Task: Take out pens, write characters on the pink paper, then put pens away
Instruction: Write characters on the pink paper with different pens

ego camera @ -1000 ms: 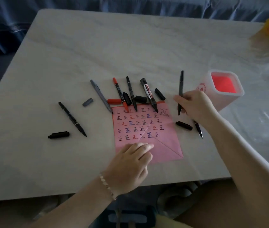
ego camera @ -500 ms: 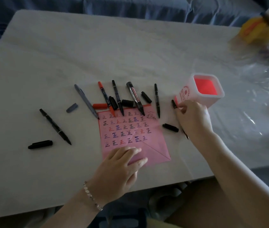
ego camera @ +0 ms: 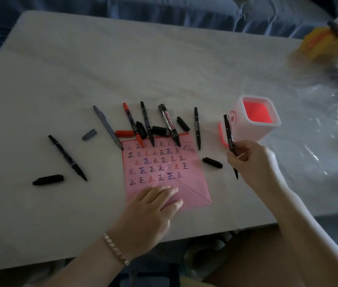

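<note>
Your right fingers (ego camera: pixel 239 158) pinch a black pen (ego camera: pixel 228 133) beside the cup (ego camera: pixel 246 131). Your left fingers (ego camera: pixel 165 192) lie flat, pressing the pink paper (ego camera: pixel 191 179) to the bench (ego camera: pixel 60 90). This looks like the writing step. Next, bring the tip to a bare spot on the paper.

Near corner of the pink paper (ego camera: pixel 193 183) lies under the left hand (ego camera: pixel 149 212) — mid-barrel of the black pen (ego camera: pixel 228 131) hidden inside the right hand (ego camera: pixel 251 160); yellow object (ego camera: pixel 319 45) blurred.
</note>
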The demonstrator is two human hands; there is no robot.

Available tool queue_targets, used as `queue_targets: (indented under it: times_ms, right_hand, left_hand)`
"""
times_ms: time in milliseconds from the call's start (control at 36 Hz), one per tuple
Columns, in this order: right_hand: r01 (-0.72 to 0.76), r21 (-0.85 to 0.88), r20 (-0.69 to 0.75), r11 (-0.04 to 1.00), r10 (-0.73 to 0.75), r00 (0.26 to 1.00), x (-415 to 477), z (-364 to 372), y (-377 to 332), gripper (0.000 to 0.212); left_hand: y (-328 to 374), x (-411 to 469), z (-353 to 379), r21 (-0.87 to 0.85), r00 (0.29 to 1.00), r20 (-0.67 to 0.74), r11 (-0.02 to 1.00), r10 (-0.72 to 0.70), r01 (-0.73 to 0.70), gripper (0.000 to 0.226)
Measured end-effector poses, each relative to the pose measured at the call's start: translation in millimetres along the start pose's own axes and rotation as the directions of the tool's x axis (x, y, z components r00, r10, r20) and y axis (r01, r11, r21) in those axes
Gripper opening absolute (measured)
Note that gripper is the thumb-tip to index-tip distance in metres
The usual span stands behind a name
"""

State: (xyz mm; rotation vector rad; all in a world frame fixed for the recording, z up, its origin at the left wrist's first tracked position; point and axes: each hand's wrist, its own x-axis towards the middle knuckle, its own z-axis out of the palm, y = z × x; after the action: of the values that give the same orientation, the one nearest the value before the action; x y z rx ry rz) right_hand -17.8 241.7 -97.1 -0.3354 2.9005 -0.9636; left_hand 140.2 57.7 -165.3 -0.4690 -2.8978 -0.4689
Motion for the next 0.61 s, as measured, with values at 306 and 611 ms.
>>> queue_targets:
  times_ms: [306,611]
  right_hand:
    - [0.064,0.592,0.009,0.804,-0.086,0.996,-31.6,40.6,-14.9,0.014]
    - [0.032,0.557,-0.269,0.83,0.144,0.952,-31.6,85.4,-12.2,0.037]
  left_hand:
    - [0.1,-3.3,9.3,-0.046,0.997,0.025,0.996,-0.072,0.073,0.037]
    - [-1.4,-4.6,14.5,-0.098,0.995,0.008,0.99,-0.1,0.1,0.035]
